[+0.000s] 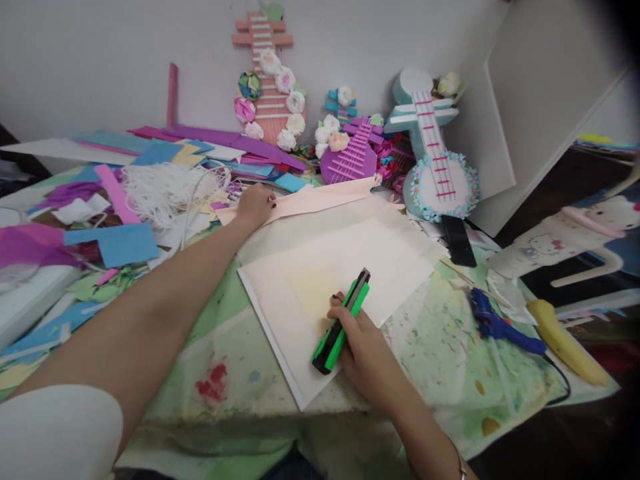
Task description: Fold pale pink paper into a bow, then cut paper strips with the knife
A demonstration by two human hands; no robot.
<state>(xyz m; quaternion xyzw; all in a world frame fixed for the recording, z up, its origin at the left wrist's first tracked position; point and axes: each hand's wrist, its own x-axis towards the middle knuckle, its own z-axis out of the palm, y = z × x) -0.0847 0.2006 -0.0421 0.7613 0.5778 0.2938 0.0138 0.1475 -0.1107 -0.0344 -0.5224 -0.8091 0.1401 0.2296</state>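
My right hand [363, 340] is wrapped round a green and black utility knife [334, 340], its tip pointing up and away over a white board [280, 333]. No bare blade can be made out. Beyond it, my left hand [256, 207] has its fingers curled at the left end of a long peach paper strip [325, 200]. That strip lies along the far side of a pale sheet [400, 233]. The sheet and board lie on the stained green table cover [200, 373]; a faint yellow patch shows on the board.
Paper scraps and white string [165, 193] crowd the left. Decorated paper instruments [435, 180] lean at the back. To the right lie a phone [459, 241], a blue glue gun [500, 327], a banana-shaped yellow object [567, 340] and a tilted tumbler [550, 243].
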